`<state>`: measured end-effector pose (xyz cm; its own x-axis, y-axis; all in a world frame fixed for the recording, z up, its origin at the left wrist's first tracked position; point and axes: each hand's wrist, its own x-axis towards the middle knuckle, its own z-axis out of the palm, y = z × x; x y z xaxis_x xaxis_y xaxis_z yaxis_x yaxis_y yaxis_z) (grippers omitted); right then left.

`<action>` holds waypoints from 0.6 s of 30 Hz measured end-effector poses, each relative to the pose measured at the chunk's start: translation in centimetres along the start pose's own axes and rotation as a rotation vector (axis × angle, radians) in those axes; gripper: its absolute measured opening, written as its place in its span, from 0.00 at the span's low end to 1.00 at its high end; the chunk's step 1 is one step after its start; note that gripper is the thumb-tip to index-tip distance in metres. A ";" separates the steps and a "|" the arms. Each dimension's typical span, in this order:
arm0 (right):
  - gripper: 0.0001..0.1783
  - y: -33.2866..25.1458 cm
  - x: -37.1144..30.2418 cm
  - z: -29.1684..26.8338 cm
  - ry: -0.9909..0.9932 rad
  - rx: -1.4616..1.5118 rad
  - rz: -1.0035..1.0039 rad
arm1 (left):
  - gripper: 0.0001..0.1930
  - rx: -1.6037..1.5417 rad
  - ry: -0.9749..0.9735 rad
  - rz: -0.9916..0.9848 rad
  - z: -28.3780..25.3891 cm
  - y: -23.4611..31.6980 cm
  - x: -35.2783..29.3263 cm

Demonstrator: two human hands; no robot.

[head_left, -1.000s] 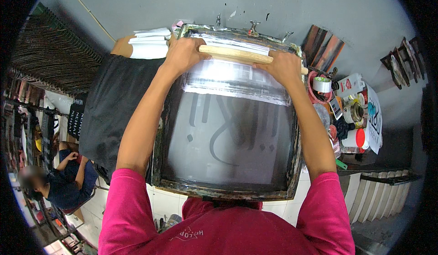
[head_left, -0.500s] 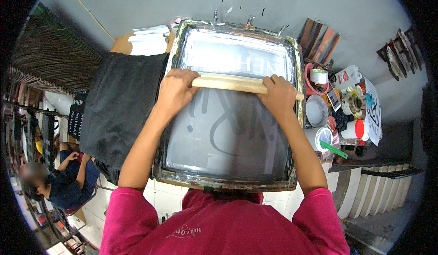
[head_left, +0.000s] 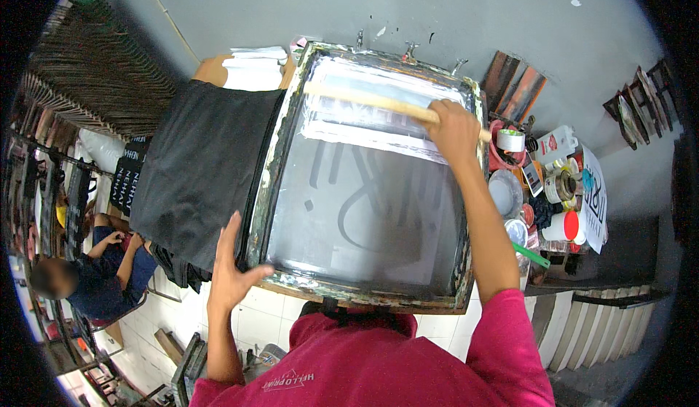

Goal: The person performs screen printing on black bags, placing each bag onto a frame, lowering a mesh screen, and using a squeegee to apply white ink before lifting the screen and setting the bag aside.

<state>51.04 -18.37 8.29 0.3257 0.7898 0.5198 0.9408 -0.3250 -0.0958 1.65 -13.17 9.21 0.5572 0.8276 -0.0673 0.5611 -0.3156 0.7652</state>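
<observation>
A screen-printing frame (head_left: 364,298) with paint-crusted edges lies in front of me. Its grey mesh (head_left: 371,218) carries a faint curved design, and white ink (head_left: 364,136) is spread across the far part. My right hand (head_left: 453,130) is closed around the right part of a long wooden squeegee (head_left: 357,99), which slants over the inked area. Down at the frame's near left corner, my left hand (head_left: 234,279) is open, thumb and fingers apart, with nothing in it. I cannot tell whether its thumb touches the frame.
Black fabric (head_left: 204,159) is stacked left of the frame, with white paper sheets (head_left: 253,68) behind it. Tubs, jars and a green-handled tool (head_left: 531,255) crowd the right side. A person (head_left: 109,283) sits at the far left. Metal clamps (head_left: 411,49) line the frame's far edge.
My left hand has let go of the squeegee and come down to the near left corner. The squeegee has shifted and tilted, its left end farther away, uncovering a band of white ink.
</observation>
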 end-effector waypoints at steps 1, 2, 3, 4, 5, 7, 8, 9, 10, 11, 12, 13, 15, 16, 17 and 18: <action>0.19 0.5 1.6 0.4 -0.048 -0.003 0.015 | 0.63 0.044 -0.029 -0.005 -0.2 -0.3 -1.1; 0.22 1.0 3.3 0.5 -0.134 -0.021 0.055 | 0.67 0.089 -0.060 -0.010 -0.2 -0.5 -2.0; 0.25 1.0 5.3 0.2 -0.221 -0.034 0.090 | 0.70 0.127 -0.061 -0.006 -0.1 -0.8 -2.8; 0.27 1.3 7.0 -0.1 -0.306 -0.055 0.130 | 0.73 0.163 -0.068 0.004 0.2 -1.2 -3.2; 0.30 1.7 8.3 0.1 -0.372 -0.056 0.138 | 0.75 0.198 -0.076 0.016 0.5 -1.5 -3.5; 0.35 2.6 10.6 0.8 -0.507 -0.053 0.155 | 0.76 0.198 -0.036 0.004 1.2 -2.4 -3.7; 0.38 3.4 11.3 1.4 -0.514 -0.032 0.176 | 0.76 0.185 -0.013 -0.002 1.6 -2.8 -3.6; 0.39 3.6 12.1 1.7 -0.529 -0.029 0.168 | 0.76 0.172 0.012 -0.011 1.9 -3.1 -3.6; 0.40 3.9 12.7 2.0 -0.543 -0.026 0.161 | 0.76 0.179 0.026 -0.005 2.1 -3.2 -3.5; 0.42 4.2 13.2 2.3 -0.557 -0.024 0.155 | 0.77 0.186 0.039 0.002 2.2 -3.3 -3.4; 0.43 4.5 13.6 2.7 -0.553 -0.036 0.148 | 0.77 0.194 0.052 0.012 2.2 -3.4 -3.2; 0.45 4.6 13.8 3.2 -0.549 -0.048 0.142 | 0.77 0.204 0.053 0.023 2.3 -3.6 -3.1; 0.45 5.0 13.5 4.0 -0.492 -0.048 0.133 | 0.77 0.227 0.057 0.045 2.2 -4.1 -3.2; 0.44 5.1 13.1 4.2 -0.439 -0.038 0.131 | 0.76 0.195 0.087 0.090 2.4 -4.6 -3.2; 0.44 5.4 12.7 4.3 -0.385 -0.029 0.131 | 0.76 0.163 0.114 0.136 2.7 -5.3 -3.2; 0.42 5.8 12.3 4.4 -0.330 0.018 0.145 | 0.76 0.131 0.138 0.184 3.1 -6.0 -3.2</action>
<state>60.95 -8.25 10.45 0.4662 0.8622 0.1982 0.8830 -0.4395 -0.1648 -1.61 -15.32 2.84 0.5733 0.8035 0.1604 0.5377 -0.5167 0.6663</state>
